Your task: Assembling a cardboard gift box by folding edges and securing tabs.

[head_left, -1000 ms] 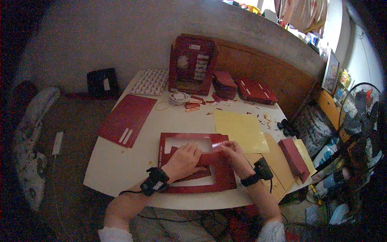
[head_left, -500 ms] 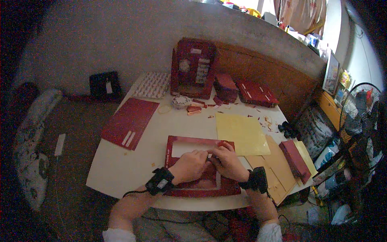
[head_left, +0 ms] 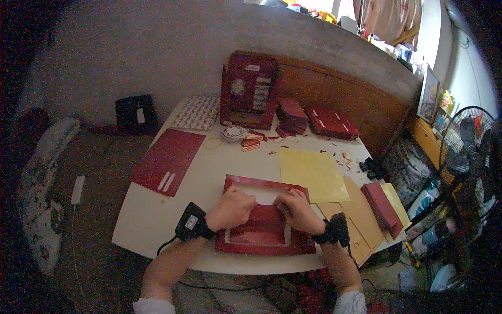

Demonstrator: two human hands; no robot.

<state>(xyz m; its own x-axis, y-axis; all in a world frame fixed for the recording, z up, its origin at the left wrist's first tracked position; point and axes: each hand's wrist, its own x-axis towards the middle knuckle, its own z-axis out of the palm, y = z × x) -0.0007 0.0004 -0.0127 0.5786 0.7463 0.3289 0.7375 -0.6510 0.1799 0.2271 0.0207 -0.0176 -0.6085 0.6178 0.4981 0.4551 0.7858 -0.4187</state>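
Note:
A dark red cardboard frame [head_left: 266, 249] lies at the table's near edge, with white showing through the upper part of its rectangular opening. Across the lower part of that opening is a plain red card panel [head_left: 261, 222]. My left hand [head_left: 234, 207] is closed at the panel's upper left corner, knuckles up, fingertips hidden. At the upper right corner my right hand [head_left: 300, 210] pinches the panel's edge between thumb and fingers. Both wrists wear black bands. Whether the panel is joined to the frame cannot be made out.
Yellow sheets [head_left: 314, 175] and tan boards [head_left: 361, 233] lie to the right, beside a red card stack [head_left: 381, 206]. Left is a flat red board [head_left: 170, 159]. At the back stand a red printed board [head_left: 251, 97] and red stacks [head_left: 292, 116]; scraps lie around.
My hands have moved apart from the middle, the left one going left and the right slightly right. The red panel's upper edge now shows between them. The frame has shifted slightly right.

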